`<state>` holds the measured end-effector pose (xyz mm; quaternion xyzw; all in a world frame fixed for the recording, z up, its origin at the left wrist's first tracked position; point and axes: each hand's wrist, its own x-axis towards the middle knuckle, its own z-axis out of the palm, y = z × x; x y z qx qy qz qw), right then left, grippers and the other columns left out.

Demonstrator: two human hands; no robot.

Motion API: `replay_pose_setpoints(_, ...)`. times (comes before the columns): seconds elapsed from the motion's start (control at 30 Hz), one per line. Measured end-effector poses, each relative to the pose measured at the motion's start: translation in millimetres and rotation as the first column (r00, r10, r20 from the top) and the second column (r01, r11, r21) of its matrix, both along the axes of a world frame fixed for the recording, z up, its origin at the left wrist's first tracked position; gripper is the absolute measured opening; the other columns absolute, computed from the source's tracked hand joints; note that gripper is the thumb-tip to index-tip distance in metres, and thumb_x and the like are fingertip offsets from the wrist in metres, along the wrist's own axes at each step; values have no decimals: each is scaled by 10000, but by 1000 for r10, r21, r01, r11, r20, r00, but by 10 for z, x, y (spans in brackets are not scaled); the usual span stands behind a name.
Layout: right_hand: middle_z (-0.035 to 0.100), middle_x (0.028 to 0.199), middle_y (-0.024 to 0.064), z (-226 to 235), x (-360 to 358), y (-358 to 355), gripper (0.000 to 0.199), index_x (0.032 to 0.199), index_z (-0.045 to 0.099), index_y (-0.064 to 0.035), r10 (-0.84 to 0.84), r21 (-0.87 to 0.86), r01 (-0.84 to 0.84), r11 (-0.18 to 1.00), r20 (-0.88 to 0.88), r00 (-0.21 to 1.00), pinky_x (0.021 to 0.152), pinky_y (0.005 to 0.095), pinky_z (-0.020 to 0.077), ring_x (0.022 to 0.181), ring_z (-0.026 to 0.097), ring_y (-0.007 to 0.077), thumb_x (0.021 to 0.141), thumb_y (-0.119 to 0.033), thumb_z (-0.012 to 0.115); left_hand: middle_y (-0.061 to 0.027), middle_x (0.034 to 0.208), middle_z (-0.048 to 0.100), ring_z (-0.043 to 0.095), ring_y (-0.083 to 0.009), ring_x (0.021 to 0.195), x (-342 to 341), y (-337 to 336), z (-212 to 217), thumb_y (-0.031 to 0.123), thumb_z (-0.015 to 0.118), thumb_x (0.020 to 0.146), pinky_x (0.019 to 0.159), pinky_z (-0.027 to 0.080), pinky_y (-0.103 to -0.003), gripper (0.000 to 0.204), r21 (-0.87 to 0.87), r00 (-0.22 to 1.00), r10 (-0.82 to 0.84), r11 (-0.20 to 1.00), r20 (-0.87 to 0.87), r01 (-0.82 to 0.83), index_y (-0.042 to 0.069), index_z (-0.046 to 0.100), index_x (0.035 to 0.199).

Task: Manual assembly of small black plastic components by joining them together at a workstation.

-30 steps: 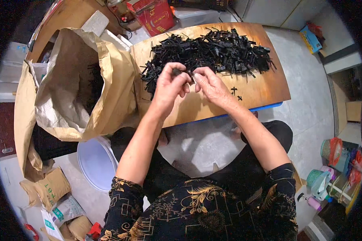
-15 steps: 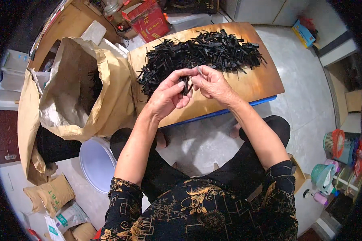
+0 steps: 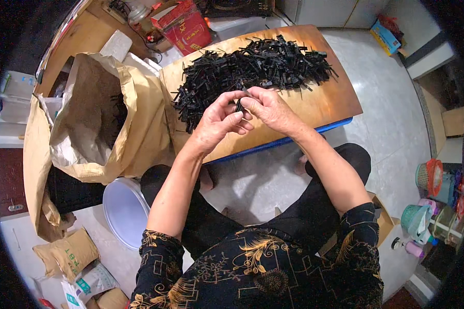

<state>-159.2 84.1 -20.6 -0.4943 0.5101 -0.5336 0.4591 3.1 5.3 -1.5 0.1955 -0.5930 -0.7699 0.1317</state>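
On the wooden board (image 3: 340, 105) lies a long heap of small black plastic pieces (image 3: 258, 62), many of them thin strips. At the heap's near edge, my two hands meet. My left hand (image 3: 224, 119) is curled with its fingers closed on a small black plastic piece (image 3: 239, 106), mostly hidden by the fingers. Pressed close against it, my right hand (image 3: 270, 109) pinches with thumb and forefinger. A thin grey sliver (image 3: 245, 91) shows at its fingertips; its kind is not clear.
A big open brown paper sack (image 3: 139, 123) stands left of the board, with black pieces inside. Below it is a white tub (image 3: 125, 213). A red box (image 3: 183, 28) sits behind the board. Baskets (image 3: 416, 219) and bottles crowd the right side.
My right hand has shifted slightly left and closer to the left one. The grey sliver shows less, and the black piece is more covered by fingers.
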Motion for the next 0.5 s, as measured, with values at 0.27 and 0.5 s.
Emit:
replay_pose_setpoints(0.27, 526, 683, -2, -113, 214, -104, 275, 908, 551, -3, -258, -114, 233, 966, -333, 907, 554, 218, 413, 617, 488, 52, 919, -270, 488, -96, 948, 593, 614, -153, 846, -22, 101, -68, 44, 437, 898, 655, 512, -249, 356, -318, 975, 216, 929, 55, -188, 38, 378, 1249)
replay_pose_setpoints(0.5, 432, 595, -40, 137, 211, -46, 394, 1177, 468, -12, -107, 289, 3, 957, 343, 933, 359, 181, 231, 443, 336, 24, 946, -327, 422, -98, 962, 596, 615, -155, 862, 12, 26, -26, 48, 420, 909, 663, 517, -249, 369, -134, 957, 291, 948, 9, -287, 31, 358, 1272)
